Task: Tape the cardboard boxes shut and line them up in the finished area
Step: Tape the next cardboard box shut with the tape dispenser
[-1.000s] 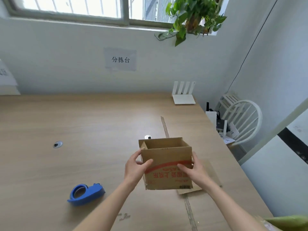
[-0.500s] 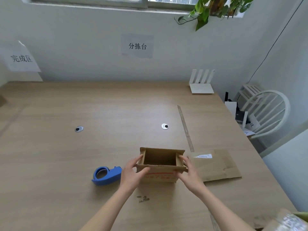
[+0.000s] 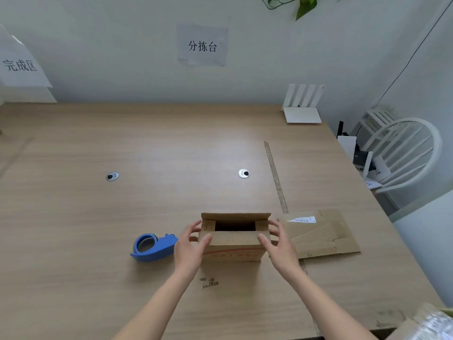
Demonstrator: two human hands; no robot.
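Note:
A small brown cardboard box (image 3: 234, 244) with red print stands on the wooden table (image 3: 147, 204), its top partly open and dark inside. My left hand (image 3: 190, 246) holds its left end, thumb on the near flap and fingers round the side. My right hand (image 3: 277, 244) holds its right end the same way. The near flap lies folded down over the opening; the far flap stands up. A blue tape dispenser (image 3: 153, 246) lies on the table just left of my left hand.
A flattened cardboard sheet (image 3: 321, 234) lies right of the box. A white router (image 3: 302, 106) stands at the back right, a white chair (image 3: 404, 153) beyond the table's right edge. A paper sign (image 3: 19, 66) hangs at the far left wall. A wrapped bundle (image 3: 431, 325) shows at the bottom right.
The box went from tilted up in my hands to standing on the table. The near flap has folded down over the opening. My view has swung left and down.

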